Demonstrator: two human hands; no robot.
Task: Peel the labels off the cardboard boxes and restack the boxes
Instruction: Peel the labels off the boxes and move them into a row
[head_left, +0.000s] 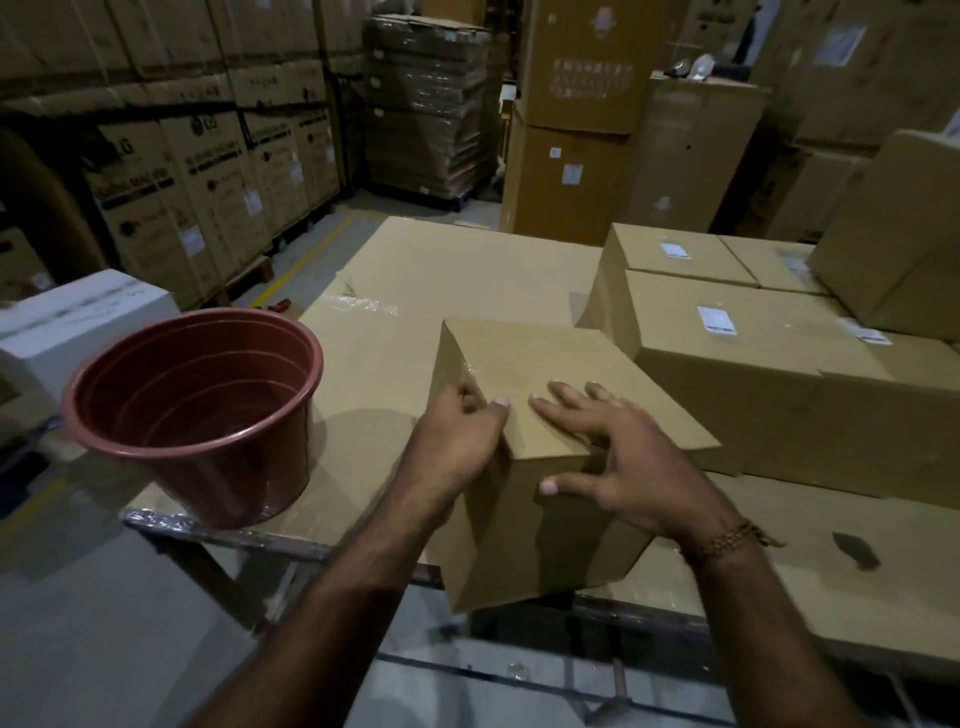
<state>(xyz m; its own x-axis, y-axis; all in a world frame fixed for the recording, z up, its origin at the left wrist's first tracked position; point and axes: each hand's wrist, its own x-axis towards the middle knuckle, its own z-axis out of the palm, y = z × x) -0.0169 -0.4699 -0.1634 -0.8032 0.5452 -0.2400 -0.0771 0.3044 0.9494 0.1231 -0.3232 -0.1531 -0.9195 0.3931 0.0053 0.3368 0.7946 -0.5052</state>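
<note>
Box (540, 447) sits tilted at 6 o'clock, overhanging table (415, 270) edge. Left hand (457, 436) grips its corner; right hand (623, 457) lies flat, fingers spread, w/o clasp. Risk: box tips off edge, or knocks bucket (202, 405) at 9.

plain tan cardboard box (540, 410), reddish-brown plastic bucket (208, 410), white labels (717, 320) with dark print on tan boxes (753, 364), a white carton (78, 322)
</note>
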